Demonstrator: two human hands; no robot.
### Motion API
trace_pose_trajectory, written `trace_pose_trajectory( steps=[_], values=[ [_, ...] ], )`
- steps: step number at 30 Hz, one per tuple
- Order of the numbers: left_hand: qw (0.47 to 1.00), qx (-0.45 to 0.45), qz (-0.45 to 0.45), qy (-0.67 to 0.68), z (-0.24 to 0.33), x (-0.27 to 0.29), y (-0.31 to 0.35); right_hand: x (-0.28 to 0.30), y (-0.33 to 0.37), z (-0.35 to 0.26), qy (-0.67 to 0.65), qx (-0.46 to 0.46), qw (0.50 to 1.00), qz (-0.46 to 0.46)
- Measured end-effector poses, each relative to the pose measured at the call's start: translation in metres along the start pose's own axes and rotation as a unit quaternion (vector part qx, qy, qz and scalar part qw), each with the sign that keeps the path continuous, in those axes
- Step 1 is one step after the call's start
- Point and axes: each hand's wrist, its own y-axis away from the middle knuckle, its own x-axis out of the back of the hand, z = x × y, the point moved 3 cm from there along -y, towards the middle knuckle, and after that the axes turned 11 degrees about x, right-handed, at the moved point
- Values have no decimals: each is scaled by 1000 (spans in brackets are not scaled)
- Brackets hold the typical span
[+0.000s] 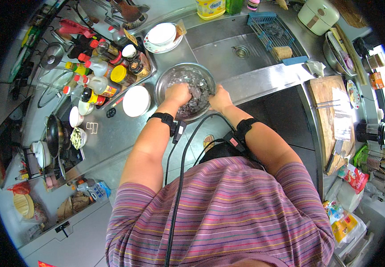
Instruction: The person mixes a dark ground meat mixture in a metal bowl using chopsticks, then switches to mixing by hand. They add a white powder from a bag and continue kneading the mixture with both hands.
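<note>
A round stainless steel mixing bowl [160, 84] stands on the metal counter in front of me. Wet, glossy grey and whitish pieces [200, 94] lie in it, and their kind is hard to make out. My left hand [178, 94] reaches inside with its fingers curled down among the pieces; the fingertips are hidden. At the bowl's right side, my right hand [220, 99] grips the rim. Both wrists wear black straps with small cabled boxes.
A white bowl [136, 101] and many sauce bottles [99, 67] stand to the left. Stacked plates [162, 35] are behind. The sink [221, 55] with a blue rack [274, 33] lies beyond. On the right, a cleaver [341, 122] rests on a wooden cutting board [323, 95].
</note>
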Motion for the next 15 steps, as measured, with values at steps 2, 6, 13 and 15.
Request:
trace_pose_trajectory(
  steps=[2, 6, 13, 15],
  values=[
    [999, 9, -40, 36, -1, 4, -4, 1, -1, -1, 20, 15, 1000, 8],
    [994, -70, -71, 37, -10, 17, 1, 1, -3, -1, 23, 2, 999, -24],
    [986, 2, -113, -120, -20, 6, 28, 7, -1, -10, -21, -6, 1000, -23],
    [995, 33, -85, -39, -15, -3, 30, 7, -1, -13, -8, -1, 1000, -25]
  ],
)
